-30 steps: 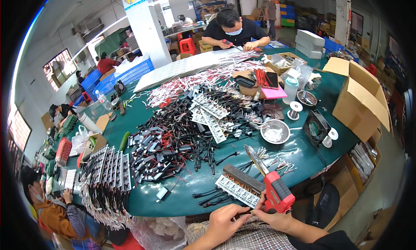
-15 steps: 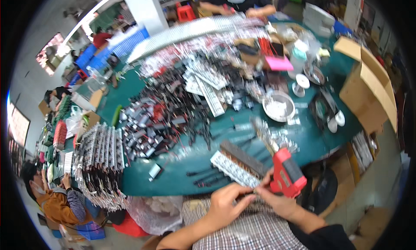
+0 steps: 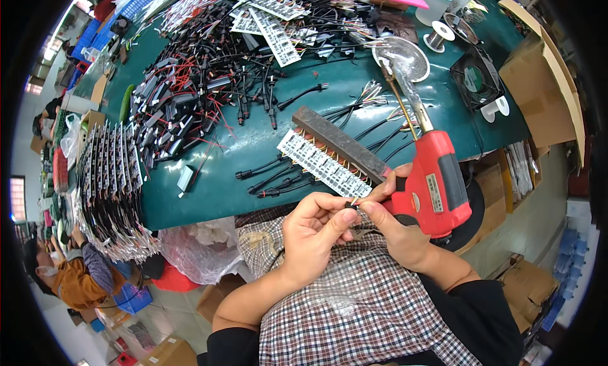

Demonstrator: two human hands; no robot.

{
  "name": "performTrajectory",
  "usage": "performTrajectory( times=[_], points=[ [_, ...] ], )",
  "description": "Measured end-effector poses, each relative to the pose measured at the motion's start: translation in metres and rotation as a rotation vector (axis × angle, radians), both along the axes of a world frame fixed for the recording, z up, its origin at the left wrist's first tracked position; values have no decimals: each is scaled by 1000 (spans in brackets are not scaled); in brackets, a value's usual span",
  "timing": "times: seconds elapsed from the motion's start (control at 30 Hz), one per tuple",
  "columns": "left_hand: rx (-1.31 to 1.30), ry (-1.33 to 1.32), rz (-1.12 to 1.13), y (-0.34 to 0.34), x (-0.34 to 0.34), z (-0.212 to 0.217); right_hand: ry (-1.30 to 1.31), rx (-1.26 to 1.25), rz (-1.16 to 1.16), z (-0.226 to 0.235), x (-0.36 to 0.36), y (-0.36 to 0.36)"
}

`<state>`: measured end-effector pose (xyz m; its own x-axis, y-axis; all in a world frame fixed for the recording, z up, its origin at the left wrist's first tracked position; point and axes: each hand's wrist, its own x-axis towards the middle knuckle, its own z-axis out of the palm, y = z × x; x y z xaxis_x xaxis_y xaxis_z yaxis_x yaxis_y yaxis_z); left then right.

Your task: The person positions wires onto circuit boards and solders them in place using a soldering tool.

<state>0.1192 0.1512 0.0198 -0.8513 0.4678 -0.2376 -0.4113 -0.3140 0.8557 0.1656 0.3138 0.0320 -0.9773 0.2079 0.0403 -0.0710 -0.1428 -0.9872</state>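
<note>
My left hand (image 3: 320, 230) is closed, thumb against fingers, on the end of a short black cable (image 3: 351, 204) with thin bare-looking leads. My right hand (image 3: 405, 236) holds a red and black soldering gun (image 3: 434, 188), its metal tip pointing away over the table. Its thumb and a fingertip also meet the cable's leads beside my left fingertips. Just beyond both hands lies a white panel of small circuit boards (image 3: 323, 163), with short wires along its far edge. A dark bar (image 3: 339, 144) rests against that wired edge. Several black cables with connectors (image 3: 275, 182) stick out beneath the panel.
A heap of black cables and small modules (image 3: 183, 106) covers the table's left and far parts. Wired board strips (image 3: 111, 176) hang over the left edge. A round metal dish (image 3: 411, 62), a solder spool (image 3: 437, 36), a fan (image 3: 475, 81) and a cardboard box (image 3: 538, 87) stand right.
The view has tilted down and sharpened, so table things sit higher in it. Both hands stay together at the near end of the panel, the soldering gun still in the right.
</note>
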Motion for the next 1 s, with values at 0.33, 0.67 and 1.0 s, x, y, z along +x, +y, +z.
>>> performTrajectory(
  times=[0.33, 0.67, 1.0],
  points=[
    [26, 7, 70, -2, -3, -15, -29, 147, 45, -14, -4, 1],
    [-107, 47, 34, -1, -10, -29, -71, 255, 122, -20, -2, 8],
    [-245, 666, -74, -25, -30, -30, -118, 94, 74, -20, -3, 7]
  ],
)
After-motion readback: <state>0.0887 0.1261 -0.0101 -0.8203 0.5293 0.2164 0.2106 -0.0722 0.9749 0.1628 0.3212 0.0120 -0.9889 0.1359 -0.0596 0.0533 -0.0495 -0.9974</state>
